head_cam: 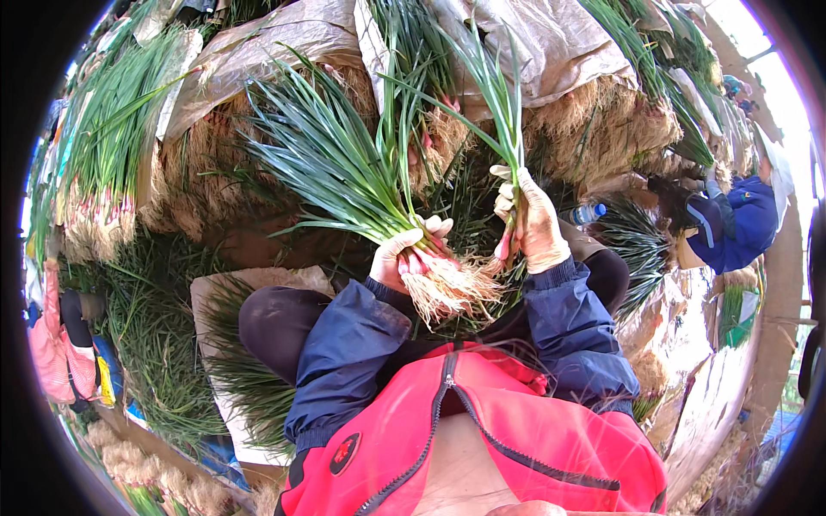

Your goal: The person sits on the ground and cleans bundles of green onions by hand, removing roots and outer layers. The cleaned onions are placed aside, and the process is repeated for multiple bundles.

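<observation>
A thick bunch of spring onions (361,187) rests in my left hand (395,258), gripped just above the reddish bulbs. Its pale roots (452,284) fan out to the right, and the long green leaves spread up and to the left. My right hand (535,222) pinches a much thinner bundle of spring onions (506,122) upright, its pink bulbs hanging below the fingers. Light-coloured gloves cover both hands. The two bundles are close together, their roots and bulbs nearly touching in front of my lap.
Stacked spring onions with hanging roots (581,122) line the far side under plastic sheeting (303,39). Loose green leaves (148,335) cover the ground at left. A water bottle (587,213) lies at right, near a person in blue (742,219). Another person in pink (58,348) sits at left.
</observation>
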